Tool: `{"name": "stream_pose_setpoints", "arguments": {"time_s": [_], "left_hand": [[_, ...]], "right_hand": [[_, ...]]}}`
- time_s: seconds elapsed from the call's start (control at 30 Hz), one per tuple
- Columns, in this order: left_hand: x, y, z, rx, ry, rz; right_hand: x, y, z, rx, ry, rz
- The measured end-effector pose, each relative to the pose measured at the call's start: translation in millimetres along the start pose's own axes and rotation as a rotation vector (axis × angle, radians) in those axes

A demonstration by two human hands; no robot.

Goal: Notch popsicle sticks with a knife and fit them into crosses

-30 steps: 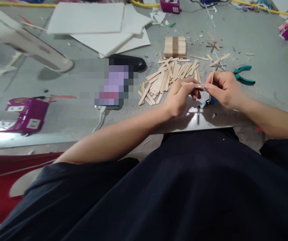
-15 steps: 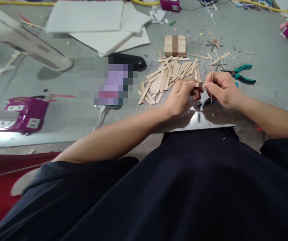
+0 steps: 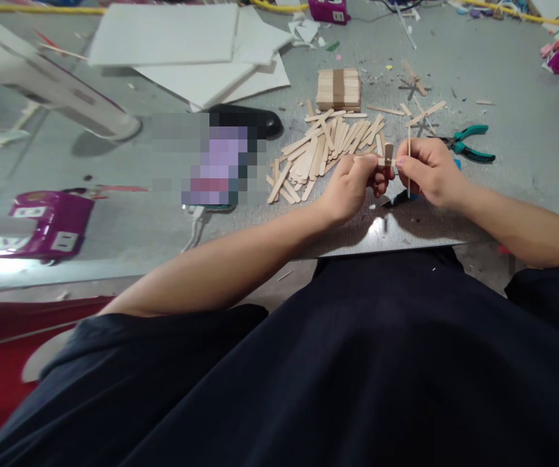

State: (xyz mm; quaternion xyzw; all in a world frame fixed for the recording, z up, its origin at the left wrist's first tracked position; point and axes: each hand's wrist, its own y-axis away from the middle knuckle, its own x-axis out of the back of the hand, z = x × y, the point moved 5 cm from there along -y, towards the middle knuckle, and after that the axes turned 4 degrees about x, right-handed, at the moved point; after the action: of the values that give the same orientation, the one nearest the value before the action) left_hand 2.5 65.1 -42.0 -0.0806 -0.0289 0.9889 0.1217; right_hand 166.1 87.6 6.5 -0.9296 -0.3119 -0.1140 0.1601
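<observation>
My left hand [image 3: 355,187] is closed in a pinch on a wooden craft stick [image 3: 382,162] lying sideways. At its fingertips a short stick piece [image 3: 389,152] stands up across that stick. My right hand [image 3: 430,170] is closed, its thumb and fingers pinching a thin upright craft stick [image 3: 409,185]; its fingertips also meet the end of the sideways stick. Whether these pieces are joined is too small to tell. Beneath the hands lies a dark and blue tool with a metal edge [image 3: 392,202], partly hidden.
Loose craft sticks [image 3: 316,152] lie in a heap beyond my left hand, with a banded bundle [image 3: 325,89] behind. Green-handled pliers [image 3: 474,154] rest at right. A blurred-out phone [image 3: 218,165], white boards [image 3: 163,35], crossed sticks [image 3: 425,115] and a purple socket block [image 3: 50,220] are around.
The short piece at my left fingertips now stands higher, turned upright across the sideways stick. Both hands stay nearly where they were.
</observation>
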Motion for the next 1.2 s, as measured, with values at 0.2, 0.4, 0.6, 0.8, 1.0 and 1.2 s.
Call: {"name": "stream_pose_setpoints", "arguments": {"time_s": [0.2, 0.4, 0.6, 0.8, 1.0, 1.2], "left_hand": [[-1.4, 2, 8, -0.001, -0.046, 0.016], [-0.5, 4, 15, -0.064, -0.101, 0.058], [0.8, 5, 20, -0.162, -0.169, 0.038], [-1.7, 6, 30, -0.185, -0.238, 0.033], [-6.1, 13, 37, -0.213, -0.269, 0.011], [-6.7, 16, 36, -0.232, -0.289, 0.031]], "right_hand": [[0, -2, 2, 0.008, -0.034, 0.009], [0, -2, 7, 0.003, -0.011, -0.006], [4, -1, 4, 0.016, 0.037, -0.012], [7, 0, -3, 0.024, 0.1, -0.032], [6, 2, -11, 0.096, 0.15, -0.086], [12, 2, -13, 0.141, 0.218, -0.061]]}}
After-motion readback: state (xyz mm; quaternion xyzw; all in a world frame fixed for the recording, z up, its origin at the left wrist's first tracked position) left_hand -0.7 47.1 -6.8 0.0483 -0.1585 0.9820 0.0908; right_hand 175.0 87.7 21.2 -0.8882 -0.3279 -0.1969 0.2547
